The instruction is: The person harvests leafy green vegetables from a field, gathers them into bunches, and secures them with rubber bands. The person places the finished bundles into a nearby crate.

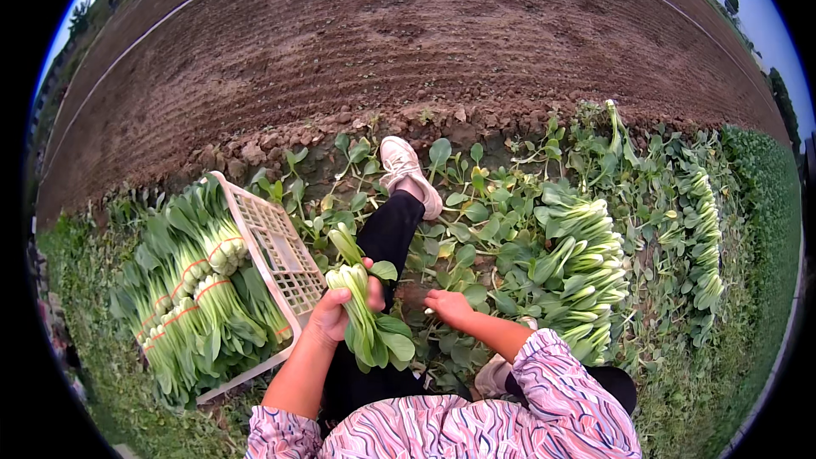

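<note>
My left hand [341,309] is closed around a loose bunch of bok choy [363,319], pale stem ends up and leaves hanging down over my dark trousers. No band shows on this bunch. To its right, my right hand [451,308] is low over the leafy ground between my legs, fingers curled. A small white bit shows at its fingertips; whether it is a stem or something else is unclear. Beside my left arm, a pale plastic crate [280,248] holds several bundles of bok choy [213,306] tied with orange-red bands.
A row of cut bok choy [590,268] lies right of my right hand, with another row [704,236] farther right. My forward foot in a light shoe [408,169] stands among scattered leaves [475,210]. Beyond stretches tilled brown soil [414,44]. Dense green plants [762,204] border the right side.
</note>
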Available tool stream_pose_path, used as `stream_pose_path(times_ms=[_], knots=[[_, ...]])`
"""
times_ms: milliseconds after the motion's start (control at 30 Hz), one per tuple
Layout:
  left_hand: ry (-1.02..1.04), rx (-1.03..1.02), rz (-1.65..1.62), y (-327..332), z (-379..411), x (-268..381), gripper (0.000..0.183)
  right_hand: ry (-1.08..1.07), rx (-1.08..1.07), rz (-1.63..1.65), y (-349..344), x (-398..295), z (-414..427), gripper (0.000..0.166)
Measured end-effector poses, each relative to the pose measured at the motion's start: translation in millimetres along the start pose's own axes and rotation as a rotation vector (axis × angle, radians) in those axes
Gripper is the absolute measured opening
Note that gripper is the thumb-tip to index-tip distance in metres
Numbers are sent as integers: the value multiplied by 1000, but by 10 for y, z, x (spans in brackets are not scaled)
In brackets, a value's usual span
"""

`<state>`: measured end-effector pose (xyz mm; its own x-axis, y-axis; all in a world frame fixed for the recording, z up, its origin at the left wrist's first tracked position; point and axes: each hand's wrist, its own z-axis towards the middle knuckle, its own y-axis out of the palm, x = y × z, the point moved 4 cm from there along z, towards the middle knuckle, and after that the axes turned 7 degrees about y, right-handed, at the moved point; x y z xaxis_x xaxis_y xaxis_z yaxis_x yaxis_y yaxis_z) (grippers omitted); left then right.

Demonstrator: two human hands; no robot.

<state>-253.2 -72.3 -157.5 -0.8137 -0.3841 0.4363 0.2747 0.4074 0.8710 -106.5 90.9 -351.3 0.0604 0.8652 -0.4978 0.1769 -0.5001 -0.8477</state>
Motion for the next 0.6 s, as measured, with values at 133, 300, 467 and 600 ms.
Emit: stream_pose_path(times_ms=[133, 300, 467, 600], knots=[[13, -36, -1, 33, -2, -113, 65, 239, 234, 279, -1018, 55, 57, 19], [-60, -72, 68, 256, -134, -412, 63, 241, 102, 1138, -2181, -269, -358, 29], [-169, -187, 66, 600, -363, -876, 65, 293, 155, 1325, -2787, -931, -1089, 39], [-250, -268, 119, 832, -516, -1071, 69, 443, 215, 1241, -2691, -1048, -1440, 41]])
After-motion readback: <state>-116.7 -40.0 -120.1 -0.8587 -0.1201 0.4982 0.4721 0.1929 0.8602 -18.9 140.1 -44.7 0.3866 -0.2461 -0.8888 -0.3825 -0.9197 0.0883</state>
